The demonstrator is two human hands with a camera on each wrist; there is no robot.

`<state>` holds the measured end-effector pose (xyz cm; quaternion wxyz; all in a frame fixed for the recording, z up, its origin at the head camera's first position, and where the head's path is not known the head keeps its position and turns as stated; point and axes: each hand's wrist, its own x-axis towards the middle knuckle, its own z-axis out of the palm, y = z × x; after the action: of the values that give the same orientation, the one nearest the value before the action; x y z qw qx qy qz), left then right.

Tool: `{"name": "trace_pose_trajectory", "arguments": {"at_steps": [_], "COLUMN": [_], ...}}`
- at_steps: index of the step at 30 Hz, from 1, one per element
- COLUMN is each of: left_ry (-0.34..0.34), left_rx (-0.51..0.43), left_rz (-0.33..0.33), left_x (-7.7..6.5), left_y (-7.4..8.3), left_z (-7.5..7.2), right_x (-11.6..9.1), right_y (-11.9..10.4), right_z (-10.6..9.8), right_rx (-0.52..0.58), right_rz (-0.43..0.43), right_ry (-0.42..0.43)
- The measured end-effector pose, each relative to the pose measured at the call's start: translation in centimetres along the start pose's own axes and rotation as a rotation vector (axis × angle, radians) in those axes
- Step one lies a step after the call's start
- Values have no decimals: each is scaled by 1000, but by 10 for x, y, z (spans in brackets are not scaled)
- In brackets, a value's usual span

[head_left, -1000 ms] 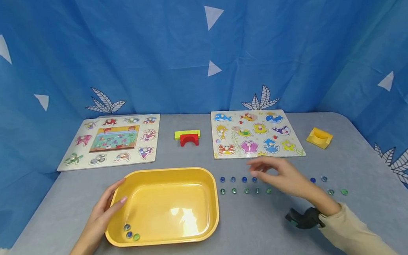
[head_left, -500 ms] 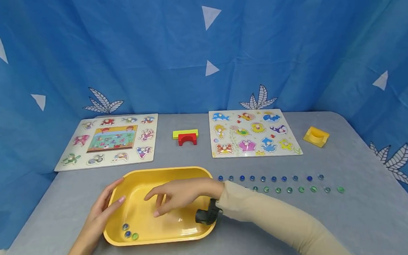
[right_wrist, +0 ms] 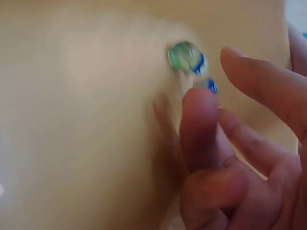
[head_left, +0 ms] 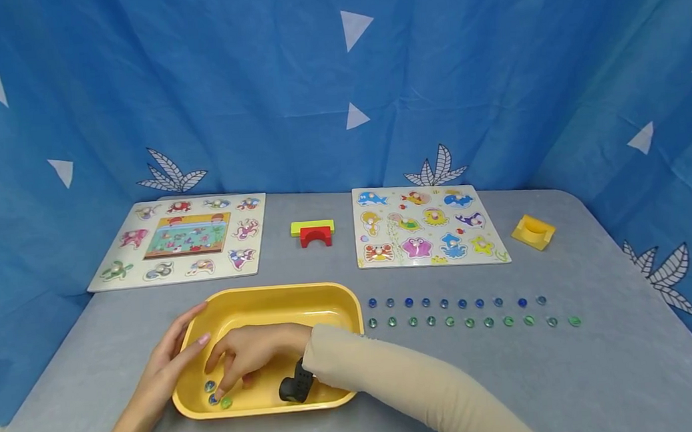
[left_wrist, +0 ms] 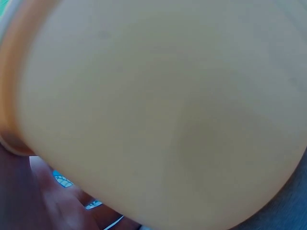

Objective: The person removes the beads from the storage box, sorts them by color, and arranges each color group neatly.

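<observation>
At its left end, a yellow plastic tray point(head_left: 294, 303) is held by my left hand point(head_left: 166, 366), the thumb lying over the rim. In the left wrist view the tray wall point(left_wrist: 153, 105) fills most of the picture. My right hand point(head_left: 251, 350) reaches down inside the tray, thumb and index finger spread apart by the glass marbles in the front left corner. There lie a clear bluish marble point(head_left: 210, 386), a blue marble point(head_left: 213, 399) and a green marble point(head_left: 226, 403). In the right wrist view the thumb point(right_wrist: 199, 115) partly covers one blue-streaked marble point(right_wrist: 210, 85).
Right of the tray, several blue marbles point(head_left: 444, 303) form a row, with green marbles point(head_left: 450, 321) in a row before them. Two peg puzzle boards point(head_left: 247, 266) point(head_left: 364, 265) lie behind. Between them are a red arch block point(head_left: 315, 236) and a yellow-green block point(head_left: 295, 229); a yellow block point(head_left: 532, 232) lies far right.
My right hand has moved left from beside the marble rows into the tray, then down to the marbles in its corner. The left hand stays on the rim.
</observation>
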<state>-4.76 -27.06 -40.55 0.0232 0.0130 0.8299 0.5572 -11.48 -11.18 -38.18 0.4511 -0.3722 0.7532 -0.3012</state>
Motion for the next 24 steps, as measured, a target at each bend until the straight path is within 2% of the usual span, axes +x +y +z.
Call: {"name": "trace_pose_trajectory", "arguments": {"at_steps": [5, 8, 12, 17, 20, 24], "left_ry": [-13, -12, -16, -20, -18, -13], "left_rx": [-38, -26, -64, -114, -77, -30], "left_rz": [17, 20, 14, 1, 9, 10], "left_x": [0, 0, -1, -1, -2, -1], "left_y": [1, 1, 2, 3, 3, 3], "left_z": [0, 0, 0, -1, -1, -1], "right_x": [4, 5, 4, 1, -2, -8], "right_y": [-5, -5, -4, -6, -6, -4], "right_z": [9, 11, 8, 2, -3, -11], "right_rx": [-20, -30, -28, -70, -57, 24], "right_rz": [17, 13, -21, -48, -78, -129], "right_ry": [2, 5, 30, 172, 291, 426]}}
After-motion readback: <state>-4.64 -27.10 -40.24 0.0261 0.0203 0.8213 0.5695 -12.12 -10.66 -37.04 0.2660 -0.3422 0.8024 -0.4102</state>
